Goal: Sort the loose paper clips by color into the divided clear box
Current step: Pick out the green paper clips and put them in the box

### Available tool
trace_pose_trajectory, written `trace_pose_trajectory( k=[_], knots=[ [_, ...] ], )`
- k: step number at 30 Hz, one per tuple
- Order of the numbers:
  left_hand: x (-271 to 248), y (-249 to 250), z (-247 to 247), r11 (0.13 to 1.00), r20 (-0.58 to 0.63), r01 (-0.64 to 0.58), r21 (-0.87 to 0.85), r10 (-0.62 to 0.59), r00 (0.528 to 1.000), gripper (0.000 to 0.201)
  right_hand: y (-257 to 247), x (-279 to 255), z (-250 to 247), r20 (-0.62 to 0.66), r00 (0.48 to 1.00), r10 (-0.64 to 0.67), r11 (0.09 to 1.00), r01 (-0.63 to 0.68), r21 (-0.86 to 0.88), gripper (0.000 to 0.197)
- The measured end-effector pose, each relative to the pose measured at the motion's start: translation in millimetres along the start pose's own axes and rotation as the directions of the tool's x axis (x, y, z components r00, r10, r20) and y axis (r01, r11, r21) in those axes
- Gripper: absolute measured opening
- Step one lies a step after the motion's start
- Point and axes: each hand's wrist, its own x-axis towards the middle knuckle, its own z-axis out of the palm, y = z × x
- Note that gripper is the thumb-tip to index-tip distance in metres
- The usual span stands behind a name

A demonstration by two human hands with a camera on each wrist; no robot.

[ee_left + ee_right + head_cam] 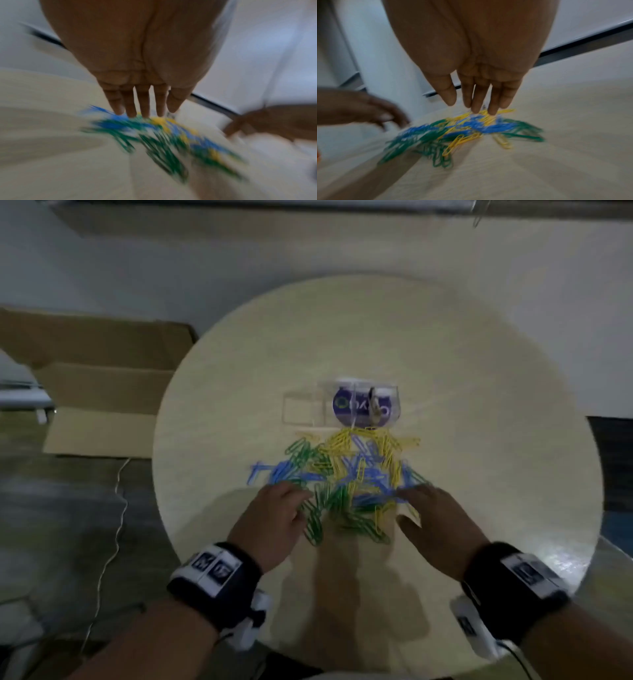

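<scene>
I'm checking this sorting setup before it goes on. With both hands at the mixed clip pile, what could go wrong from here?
The paper clips lie tangled, blue, green and yellow overlapping, so a pick may drag other colors along. The left hand and right hand reach in with fingers straight and could scatter clips toward the edge of the round table. The clear box sits right behind the pile and might get nudged.

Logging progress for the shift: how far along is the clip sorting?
Barely begun. No colored clips show in the clear box. The blue, green and yellow paper clips lie mixed in one pile. The left hand and right hand reach into it, fingers straight, holding nothing. All sorting remains.
</scene>
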Motion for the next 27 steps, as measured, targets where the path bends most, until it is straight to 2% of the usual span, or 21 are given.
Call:
trace_pose_trajectory(
  k=[1, 3, 6, 8, 11, 13, 14, 17, 18, 20, 24, 27],
  knots=[
    [11, 3, 9, 0.997, 0.012, -0.046, 0.067, 0.045, 0.999, 0.040, -1, 12, 7, 0.007, 0.999, -0.046, 0.998, 0.046, -0.042, 0.044],
    [25, 9, 25, 0.979, 0.020, -0.094, 0.180, 0.092, 0.996, 0.051, -6, 28, 19, 0.107, 0.989, -0.104, 0.977, 0.122, -0.176, 0.058],
    [33, 11, 42, 0.969, 0.066, -0.077, 0.234, 0.063, 0.996, 0.061, -1, 41, 35, 0.242, 0.959, -0.148, 0.946, 0.208, -0.247, 0.077],
    [30, 8, 46, 0.963, 0.083, -0.051, 0.263, 0.030, 0.996, 0.064, 14, 47, 39, 0.281, 0.951, -0.127, 0.931, 0.212, -0.297, 0.086],
    [27, 10, 44, 0.949, 0.176, -0.104, 0.298, 0.052, 0.983, 0.064, 29, 62, 33, 0.262, 0.963, -0.062, 0.933, 0.149, -0.329, 0.093],
    [22, 8, 41, 0.955, 0.227, -0.123, 0.271, 0.061, 0.972, 0.061, 37, 70, 25, 0.234, 0.972, -0.020, 0.956, 0.088, -0.281, 0.095],
    [20, 6, 38, 0.966, 0.212, -0.119, 0.228, 0.070, 0.975, 0.057, 40, 73, 21, 0.228, 0.973, -0.014, 0.967, 0.072, -0.245, 0.093],
    [23, -5, 27, 0.991, 0.011, -0.082, 0.103, 0.081, 0.997, 0.043, 41, 73, 12, 0.148, 0.987, -0.055, 0.986, 0.077, -0.148, 0.077],
    [27, -9, 23, 0.990, -0.052, -0.073, 0.120, 0.080, 0.995, 0.042, 39, 73, 11, 0.106, 0.989, -0.100, 0.984, 0.114, -0.138, 0.072],
    [35, -17, 21, 0.981, -0.081, -0.060, 0.185, 0.076, 0.994, 0.047, 31, 75, 16, 0.076, 0.978, -0.195, 0.972, 0.203, -0.120, 0.067],
    [36, -21, 24, 0.957, 0.022, -0.080, 0.280, 0.077, 0.997, 0.056, -2, 91, 40, 0.187, 0.927, -0.326, 0.926, 0.353, -0.133, 0.071],
    [26, -20, 19, 0.952, 0.051, -0.092, 0.292, 0.080, 0.995, 0.054, -13, 95, 50, 0.297, 0.899, -0.321, 0.902, 0.385, -0.193, 0.083]
  ],
)
